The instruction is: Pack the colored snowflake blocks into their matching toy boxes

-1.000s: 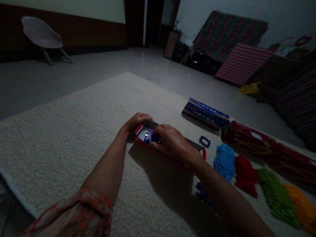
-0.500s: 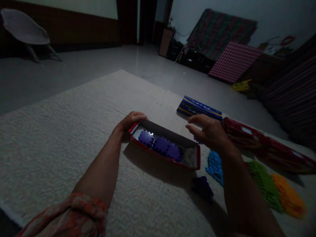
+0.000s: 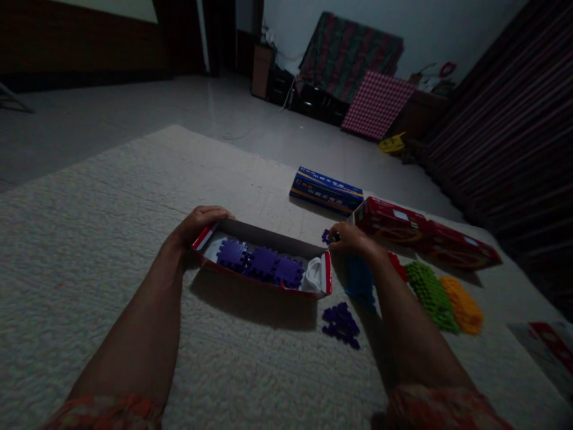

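My left hand is closed round the left end of an open red-edged box. Inside the box lie purple notched interlocking tiles in a row, with a white crumpled item at the right end. Past the box's right end, my right hand pinches a small purple interlocking tile low over the mat; fingers partly cover it. Another cluster of purple tiles rests on the mat in front of the box. Blue pieces lie partly under my right forearm.
Red pieces, a green pile and an orange pile lie to the right on the pale mat. Behind stand a blue box and red boxes. A checked cloth hangs at the back.
My right hand has lowered, its fingers going from spread to closed at the small purple tile. My left hand stays on the box. The whole view has turned rightward.
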The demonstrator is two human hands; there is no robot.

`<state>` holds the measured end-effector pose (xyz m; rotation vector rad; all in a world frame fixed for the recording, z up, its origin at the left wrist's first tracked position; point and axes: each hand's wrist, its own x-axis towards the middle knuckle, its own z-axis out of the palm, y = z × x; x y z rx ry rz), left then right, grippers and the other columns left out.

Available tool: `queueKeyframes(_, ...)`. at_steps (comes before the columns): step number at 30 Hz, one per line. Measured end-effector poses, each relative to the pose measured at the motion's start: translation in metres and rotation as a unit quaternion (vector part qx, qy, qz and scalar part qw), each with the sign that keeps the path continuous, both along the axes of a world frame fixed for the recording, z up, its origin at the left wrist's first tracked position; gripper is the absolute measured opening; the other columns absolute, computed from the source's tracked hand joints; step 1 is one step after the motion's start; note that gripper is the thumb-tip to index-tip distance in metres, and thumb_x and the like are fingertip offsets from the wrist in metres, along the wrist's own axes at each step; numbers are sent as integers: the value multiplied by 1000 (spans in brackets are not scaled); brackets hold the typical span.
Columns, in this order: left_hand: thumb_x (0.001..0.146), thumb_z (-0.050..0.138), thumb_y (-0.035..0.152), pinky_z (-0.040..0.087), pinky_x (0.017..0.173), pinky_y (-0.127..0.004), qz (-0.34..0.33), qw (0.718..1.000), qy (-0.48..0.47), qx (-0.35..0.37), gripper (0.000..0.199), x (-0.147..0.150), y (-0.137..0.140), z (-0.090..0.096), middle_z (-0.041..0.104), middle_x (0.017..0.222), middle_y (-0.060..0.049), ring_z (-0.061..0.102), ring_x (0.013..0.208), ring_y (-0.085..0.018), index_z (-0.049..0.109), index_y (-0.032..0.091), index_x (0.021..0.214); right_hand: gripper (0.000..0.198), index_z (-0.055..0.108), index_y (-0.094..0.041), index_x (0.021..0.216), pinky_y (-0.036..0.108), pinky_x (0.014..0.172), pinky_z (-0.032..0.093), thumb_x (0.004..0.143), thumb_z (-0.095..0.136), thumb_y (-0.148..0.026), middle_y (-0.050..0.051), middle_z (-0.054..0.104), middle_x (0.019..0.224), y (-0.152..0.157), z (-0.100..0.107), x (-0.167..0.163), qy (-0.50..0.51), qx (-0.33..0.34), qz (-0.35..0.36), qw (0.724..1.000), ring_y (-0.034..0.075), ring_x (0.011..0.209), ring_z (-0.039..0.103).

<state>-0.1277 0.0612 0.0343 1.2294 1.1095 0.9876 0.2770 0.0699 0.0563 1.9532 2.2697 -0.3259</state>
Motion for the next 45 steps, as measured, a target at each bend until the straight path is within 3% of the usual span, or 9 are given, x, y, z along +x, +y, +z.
queueKeyframes(4, 75, 75, 42, 48, 62, -33, 3, 1000, -20, -10, 25, 0, -2, -3, 70, 73, -5, 62, 67, -21, 77, 18, 78, 18, 76, -18, 98, 36, 85, 55, 80, 74, -19, 14, 77, 106, 2, 7, -2, -35, -5, -18, 999, 28, 97, 72)
queueKeyframes(8, 75, 74, 41, 46, 61, -32, -5, 1000, -22, -2, 22, -1, 1, -5, 70, 71, -4, 60, 65, -20, 78, 19, 77, 29, 72, -15, 112, 42, 98, 52, 85, 71, -25, 19, 71, 123, -15, 31, -13, -3, 80, -6, 997, 32, 113, 68)
queueKeyframes(11, 74, 75, 40, 46, 61, -32, -7, 1000, -15, 5, 21, -1, 1, -3, 70, 71, -4, 61, 65, -20, 78, 19, 75, 25, 70, -19, 108, 42, 99, 52, 85, 75, -27, 14, 71, 118, -40, 55, -42, 115, 133, 90, 980, 30, 111, 67)
queueKeyframes(15, 74, 75, 41, 47, 61, -32, -5, 999, -29, -13, 23, 0, -1, -2, 70, 69, -4, 61, 61, -19, 77, 18, 78, 21, 65, -23, 104, 39, 96, 52, 86, 75, -26, 9, 70, 117, -72, 73, -97, 223, 83, 238, 942, 25, 106, 67)
queueKeyframes(20, 74, 76, 39, 47, 63, -32, -10, 1000, -26, 2, 23, -1, 1, -4, 70, 71, -4, 61, 63, -18, 77, 17, 77, 25, 65, -20, 107, 38, 88, 53, 85, 77, -23, 12, 69, 118, -84, 67, -138, 186, 20, 268, 945, 25, 102, 66)
queueKeyframes(26, 76, 74, 39, 48, 65, -33, -16, 1000, -10, 21, 21, -4, 6, -9, 72, 74, -4, 63, 68, -20, 79, 19, 77, 25, 65, -20, 105, 36, 82, 53, 85, 78, -27, 10, 68, 116, -82, 58, -146, 139, 34, 257, 956, 23, 95, 66)
queueKeyframes(31, 74, 76, 40, 46, 61, -31, -14, 1000, -25, 3, 23, -2, 3, -8, 71, 71, -4, 61, 63, -19, 79, 18, 78, 25, 64, -20, 105, 40, 91, 54, 85, 79, -26, 12, 67, 122, -87, 64, -132, 179, 64, 242, 952, 25, 104, 66)
queueKeyframes(38, 72, 78, 40, 49, 57, -30, 20, 999, -24, -22, 21, 3, -5, 1, 69, 67, -3, 61, 59, -19, 79, 19, 77, 10, 66, -19, 100, 35, 79, 52, 91, 71, -22, 8, 70, 99, -120, 69, -57, 189, 139, 178, 956, 22, 88, 67)
queueKeyframes(45, 72, 72, 43, 49, 61, -33, 29, 998, 49, -8, 23, 9, -11, 10, 70, 69, -4, 64, 63, -23, 76, 22, 79, 24, 67, -20, 112, 38, 89, 53, 88, 71, -18, 10, 72, 111, -183, 37, -6, 138, 46, 75, 987, 25, 102, 69)
